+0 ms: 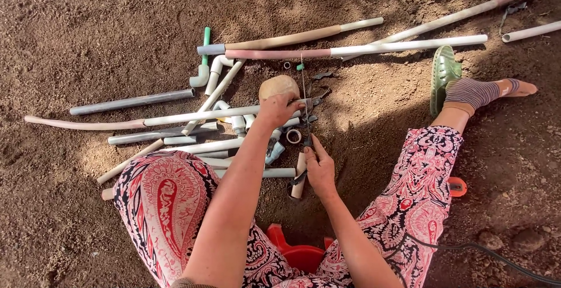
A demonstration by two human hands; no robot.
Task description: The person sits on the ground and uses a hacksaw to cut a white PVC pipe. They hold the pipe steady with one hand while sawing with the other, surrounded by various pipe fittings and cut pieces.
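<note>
While the person sits on a red stool [298, 254] over bare soil [87, 25], both hands work at a heap of pipe offcuts between the knees.

Left hand [279, 109]: fingers curled down over a long pale pipe [193, 116], palm on top, fully closed round it. Pipe's long axis runs nearly left to right across the view, slightly higher at the right; its far left end is pinkish and points toward the left edge, its right end lies under the hand. A rounded tan stone [278, 85] sits just beyond the knuckles, touching or almost touching them; cannot tell which.

Right hand [319, 170]: fingers pinched together at the lower end of a thin hacksaw [305, 98]. Blade's long axis runs near vertical in the view, away from the body, crossing the long pale pipe just right of the left hand. Grip is narrow and closed on the dark handle end; the exact finger placement is hidden.

Around them: a short cream pipe stub [298, 183] lies by the right wrist, a small ring of tape [294, 136] sits between the hands, a grey pipe [133, 101] lies well apart at left, and a green sandal [444, 74] stands on edge beside the socked foot [482, 92].
</note>
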